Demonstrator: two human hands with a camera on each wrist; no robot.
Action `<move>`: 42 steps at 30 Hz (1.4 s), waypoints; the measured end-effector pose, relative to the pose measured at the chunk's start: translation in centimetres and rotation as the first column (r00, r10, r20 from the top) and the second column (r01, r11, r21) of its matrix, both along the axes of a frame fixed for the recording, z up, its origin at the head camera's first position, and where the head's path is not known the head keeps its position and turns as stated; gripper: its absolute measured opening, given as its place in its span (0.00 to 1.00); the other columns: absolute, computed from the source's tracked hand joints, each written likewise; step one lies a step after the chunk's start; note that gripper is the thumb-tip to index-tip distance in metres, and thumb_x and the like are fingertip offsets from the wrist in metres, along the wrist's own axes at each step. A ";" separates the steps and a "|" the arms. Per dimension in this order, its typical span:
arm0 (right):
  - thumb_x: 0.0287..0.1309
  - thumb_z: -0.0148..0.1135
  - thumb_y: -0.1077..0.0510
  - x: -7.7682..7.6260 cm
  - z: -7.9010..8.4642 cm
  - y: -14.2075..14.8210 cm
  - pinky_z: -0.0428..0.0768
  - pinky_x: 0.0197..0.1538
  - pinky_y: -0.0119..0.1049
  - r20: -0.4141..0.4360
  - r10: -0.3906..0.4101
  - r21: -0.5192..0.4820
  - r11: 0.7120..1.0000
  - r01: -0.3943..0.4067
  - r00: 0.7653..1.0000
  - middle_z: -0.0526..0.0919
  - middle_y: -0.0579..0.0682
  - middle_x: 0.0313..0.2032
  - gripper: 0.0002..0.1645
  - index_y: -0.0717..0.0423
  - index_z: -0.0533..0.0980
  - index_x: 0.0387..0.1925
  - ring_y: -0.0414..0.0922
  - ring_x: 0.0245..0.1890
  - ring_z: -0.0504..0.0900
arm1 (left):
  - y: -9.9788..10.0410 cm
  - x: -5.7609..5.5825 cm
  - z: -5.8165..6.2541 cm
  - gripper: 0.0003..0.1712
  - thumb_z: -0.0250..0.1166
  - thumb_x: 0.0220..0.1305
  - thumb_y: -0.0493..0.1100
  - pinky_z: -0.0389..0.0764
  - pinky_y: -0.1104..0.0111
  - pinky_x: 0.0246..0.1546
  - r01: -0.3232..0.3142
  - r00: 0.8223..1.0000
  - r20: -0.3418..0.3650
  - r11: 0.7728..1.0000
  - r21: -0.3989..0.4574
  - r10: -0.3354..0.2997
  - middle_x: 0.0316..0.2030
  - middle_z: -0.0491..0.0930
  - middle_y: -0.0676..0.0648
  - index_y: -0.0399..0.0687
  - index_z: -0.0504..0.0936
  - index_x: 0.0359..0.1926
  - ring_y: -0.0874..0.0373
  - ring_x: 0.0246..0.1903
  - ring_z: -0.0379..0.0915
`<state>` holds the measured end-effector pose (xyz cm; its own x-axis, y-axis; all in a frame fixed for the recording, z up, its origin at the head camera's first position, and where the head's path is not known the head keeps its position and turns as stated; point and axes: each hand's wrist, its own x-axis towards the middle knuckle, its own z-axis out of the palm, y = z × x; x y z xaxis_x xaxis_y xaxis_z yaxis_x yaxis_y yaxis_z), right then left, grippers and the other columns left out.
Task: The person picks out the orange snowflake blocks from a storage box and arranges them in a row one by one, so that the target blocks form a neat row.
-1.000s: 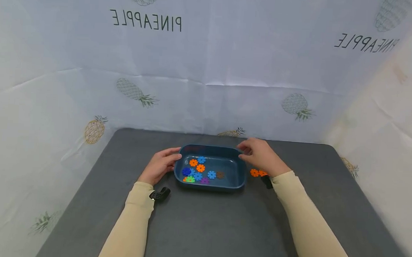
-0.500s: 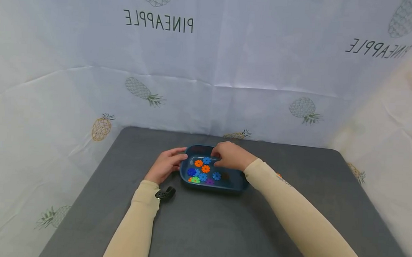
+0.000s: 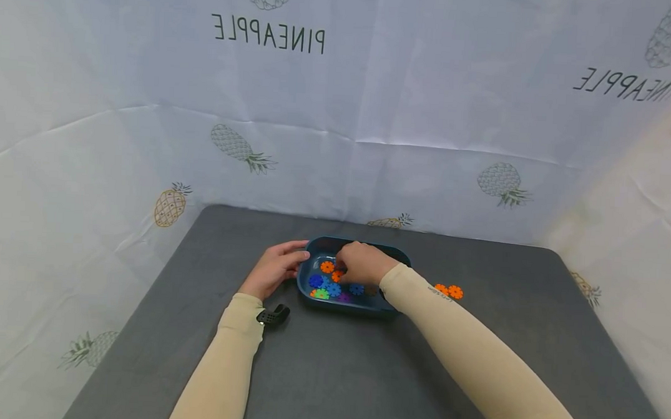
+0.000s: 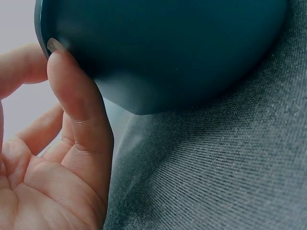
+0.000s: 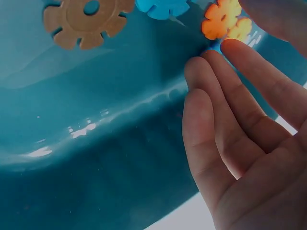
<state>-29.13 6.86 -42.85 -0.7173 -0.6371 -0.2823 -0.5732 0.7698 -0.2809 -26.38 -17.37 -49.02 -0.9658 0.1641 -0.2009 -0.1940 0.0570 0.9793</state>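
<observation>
A dark blue rectangular tray (image 3: 348, 307) holds several notched plastic discs, with orange (image 3: 327, 267), green (image 3: 321, 294) and dark blue (image 3: 316, 280) ones at its left. My left hand (image 3: 271, 270) grips the tray's left end; the left wrist view shows the thumb (image 4: 76, 96) against the wall at the rim and other fingers behind. Inside the tray is my right hand (image 3: 367, 264), fingers pointing down over the far part. In the right wrist view its fingertips meet a sliver of blue disc beside orange discs (image 5: 220, 19), thumb and index apart. A brown disc (image 5: 74, 14) lies nearer the camera.
Two orange discs (image 3: 455, 292) lie on the dark grey table (image 3: 328, 372) right of the tray, beside the right sleeve. A pineapple-print white cloth (image 3: 337, 172) hangs behind the table's far edge. A black strap (image 3: 274, 315) is on the left wrist.
My right hand has moved left from the tray's right rim into the tray and lowered over the discs, covering a blue one. My left hand stays at the left end. The head view has shifted slightly.
</observation>
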 end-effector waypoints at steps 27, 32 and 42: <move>0.67 0.77 0.56 -0.4 -0.8 -1.2 0.88 0.58 0.44 -0.002 -0.023 0.007 1.000 0.023 1.000 0.89 0.48 0.46 0.13 0.52 0.88 0.51 0.44 0.43 0.86 | -0.3 -0.2 -0.3 0.29 0.70 0.75 0.51 0.84 0.67 0.42 0.004 1.000 -0.002 1.000 -0.001 -0.004 0.50 0.86 0.45 0.54 0.79 0.74 0.55 0.39 0.78; 0.68 0.76 0.57 -0.4 -0.8 -1.2 0.87 0.57 0.45 0.045 -0.041 -0.001 0.999 0.041 0.998 0.89 0.47 0.44 0.11 0.52 0.88 0.49 0.43 0.41 0.85 | -0.2 -0.1 -0.4 0.29 0.70 0.76 0.51 0.84 0.67 0.42 0.004 1.000 -0.005 1.000 -0.009 -0.004 0.43 0.84 0.48 0.53 0.80 0.73 0.55 0.38 0.77; 0.64 0.78 0.55 -0.5 0.5 -0.8 0.87 0.52 0.42 0.038 -0.032 0.016 0.999 0.031 0.999 0.88 0.45 0.41 0.14 0.52 0.88 0.50 0.42 0.38 0.84 | -0.2 -0.1 -0.2 0.30 0.70 0.75 0.52 0.84 0.67 0.42 0.002 1.000 -0.007 1.000 -0.005 -0.002 0.45 0.85 0.46 0.54 0.80 0.73 0.55 0.38 0.77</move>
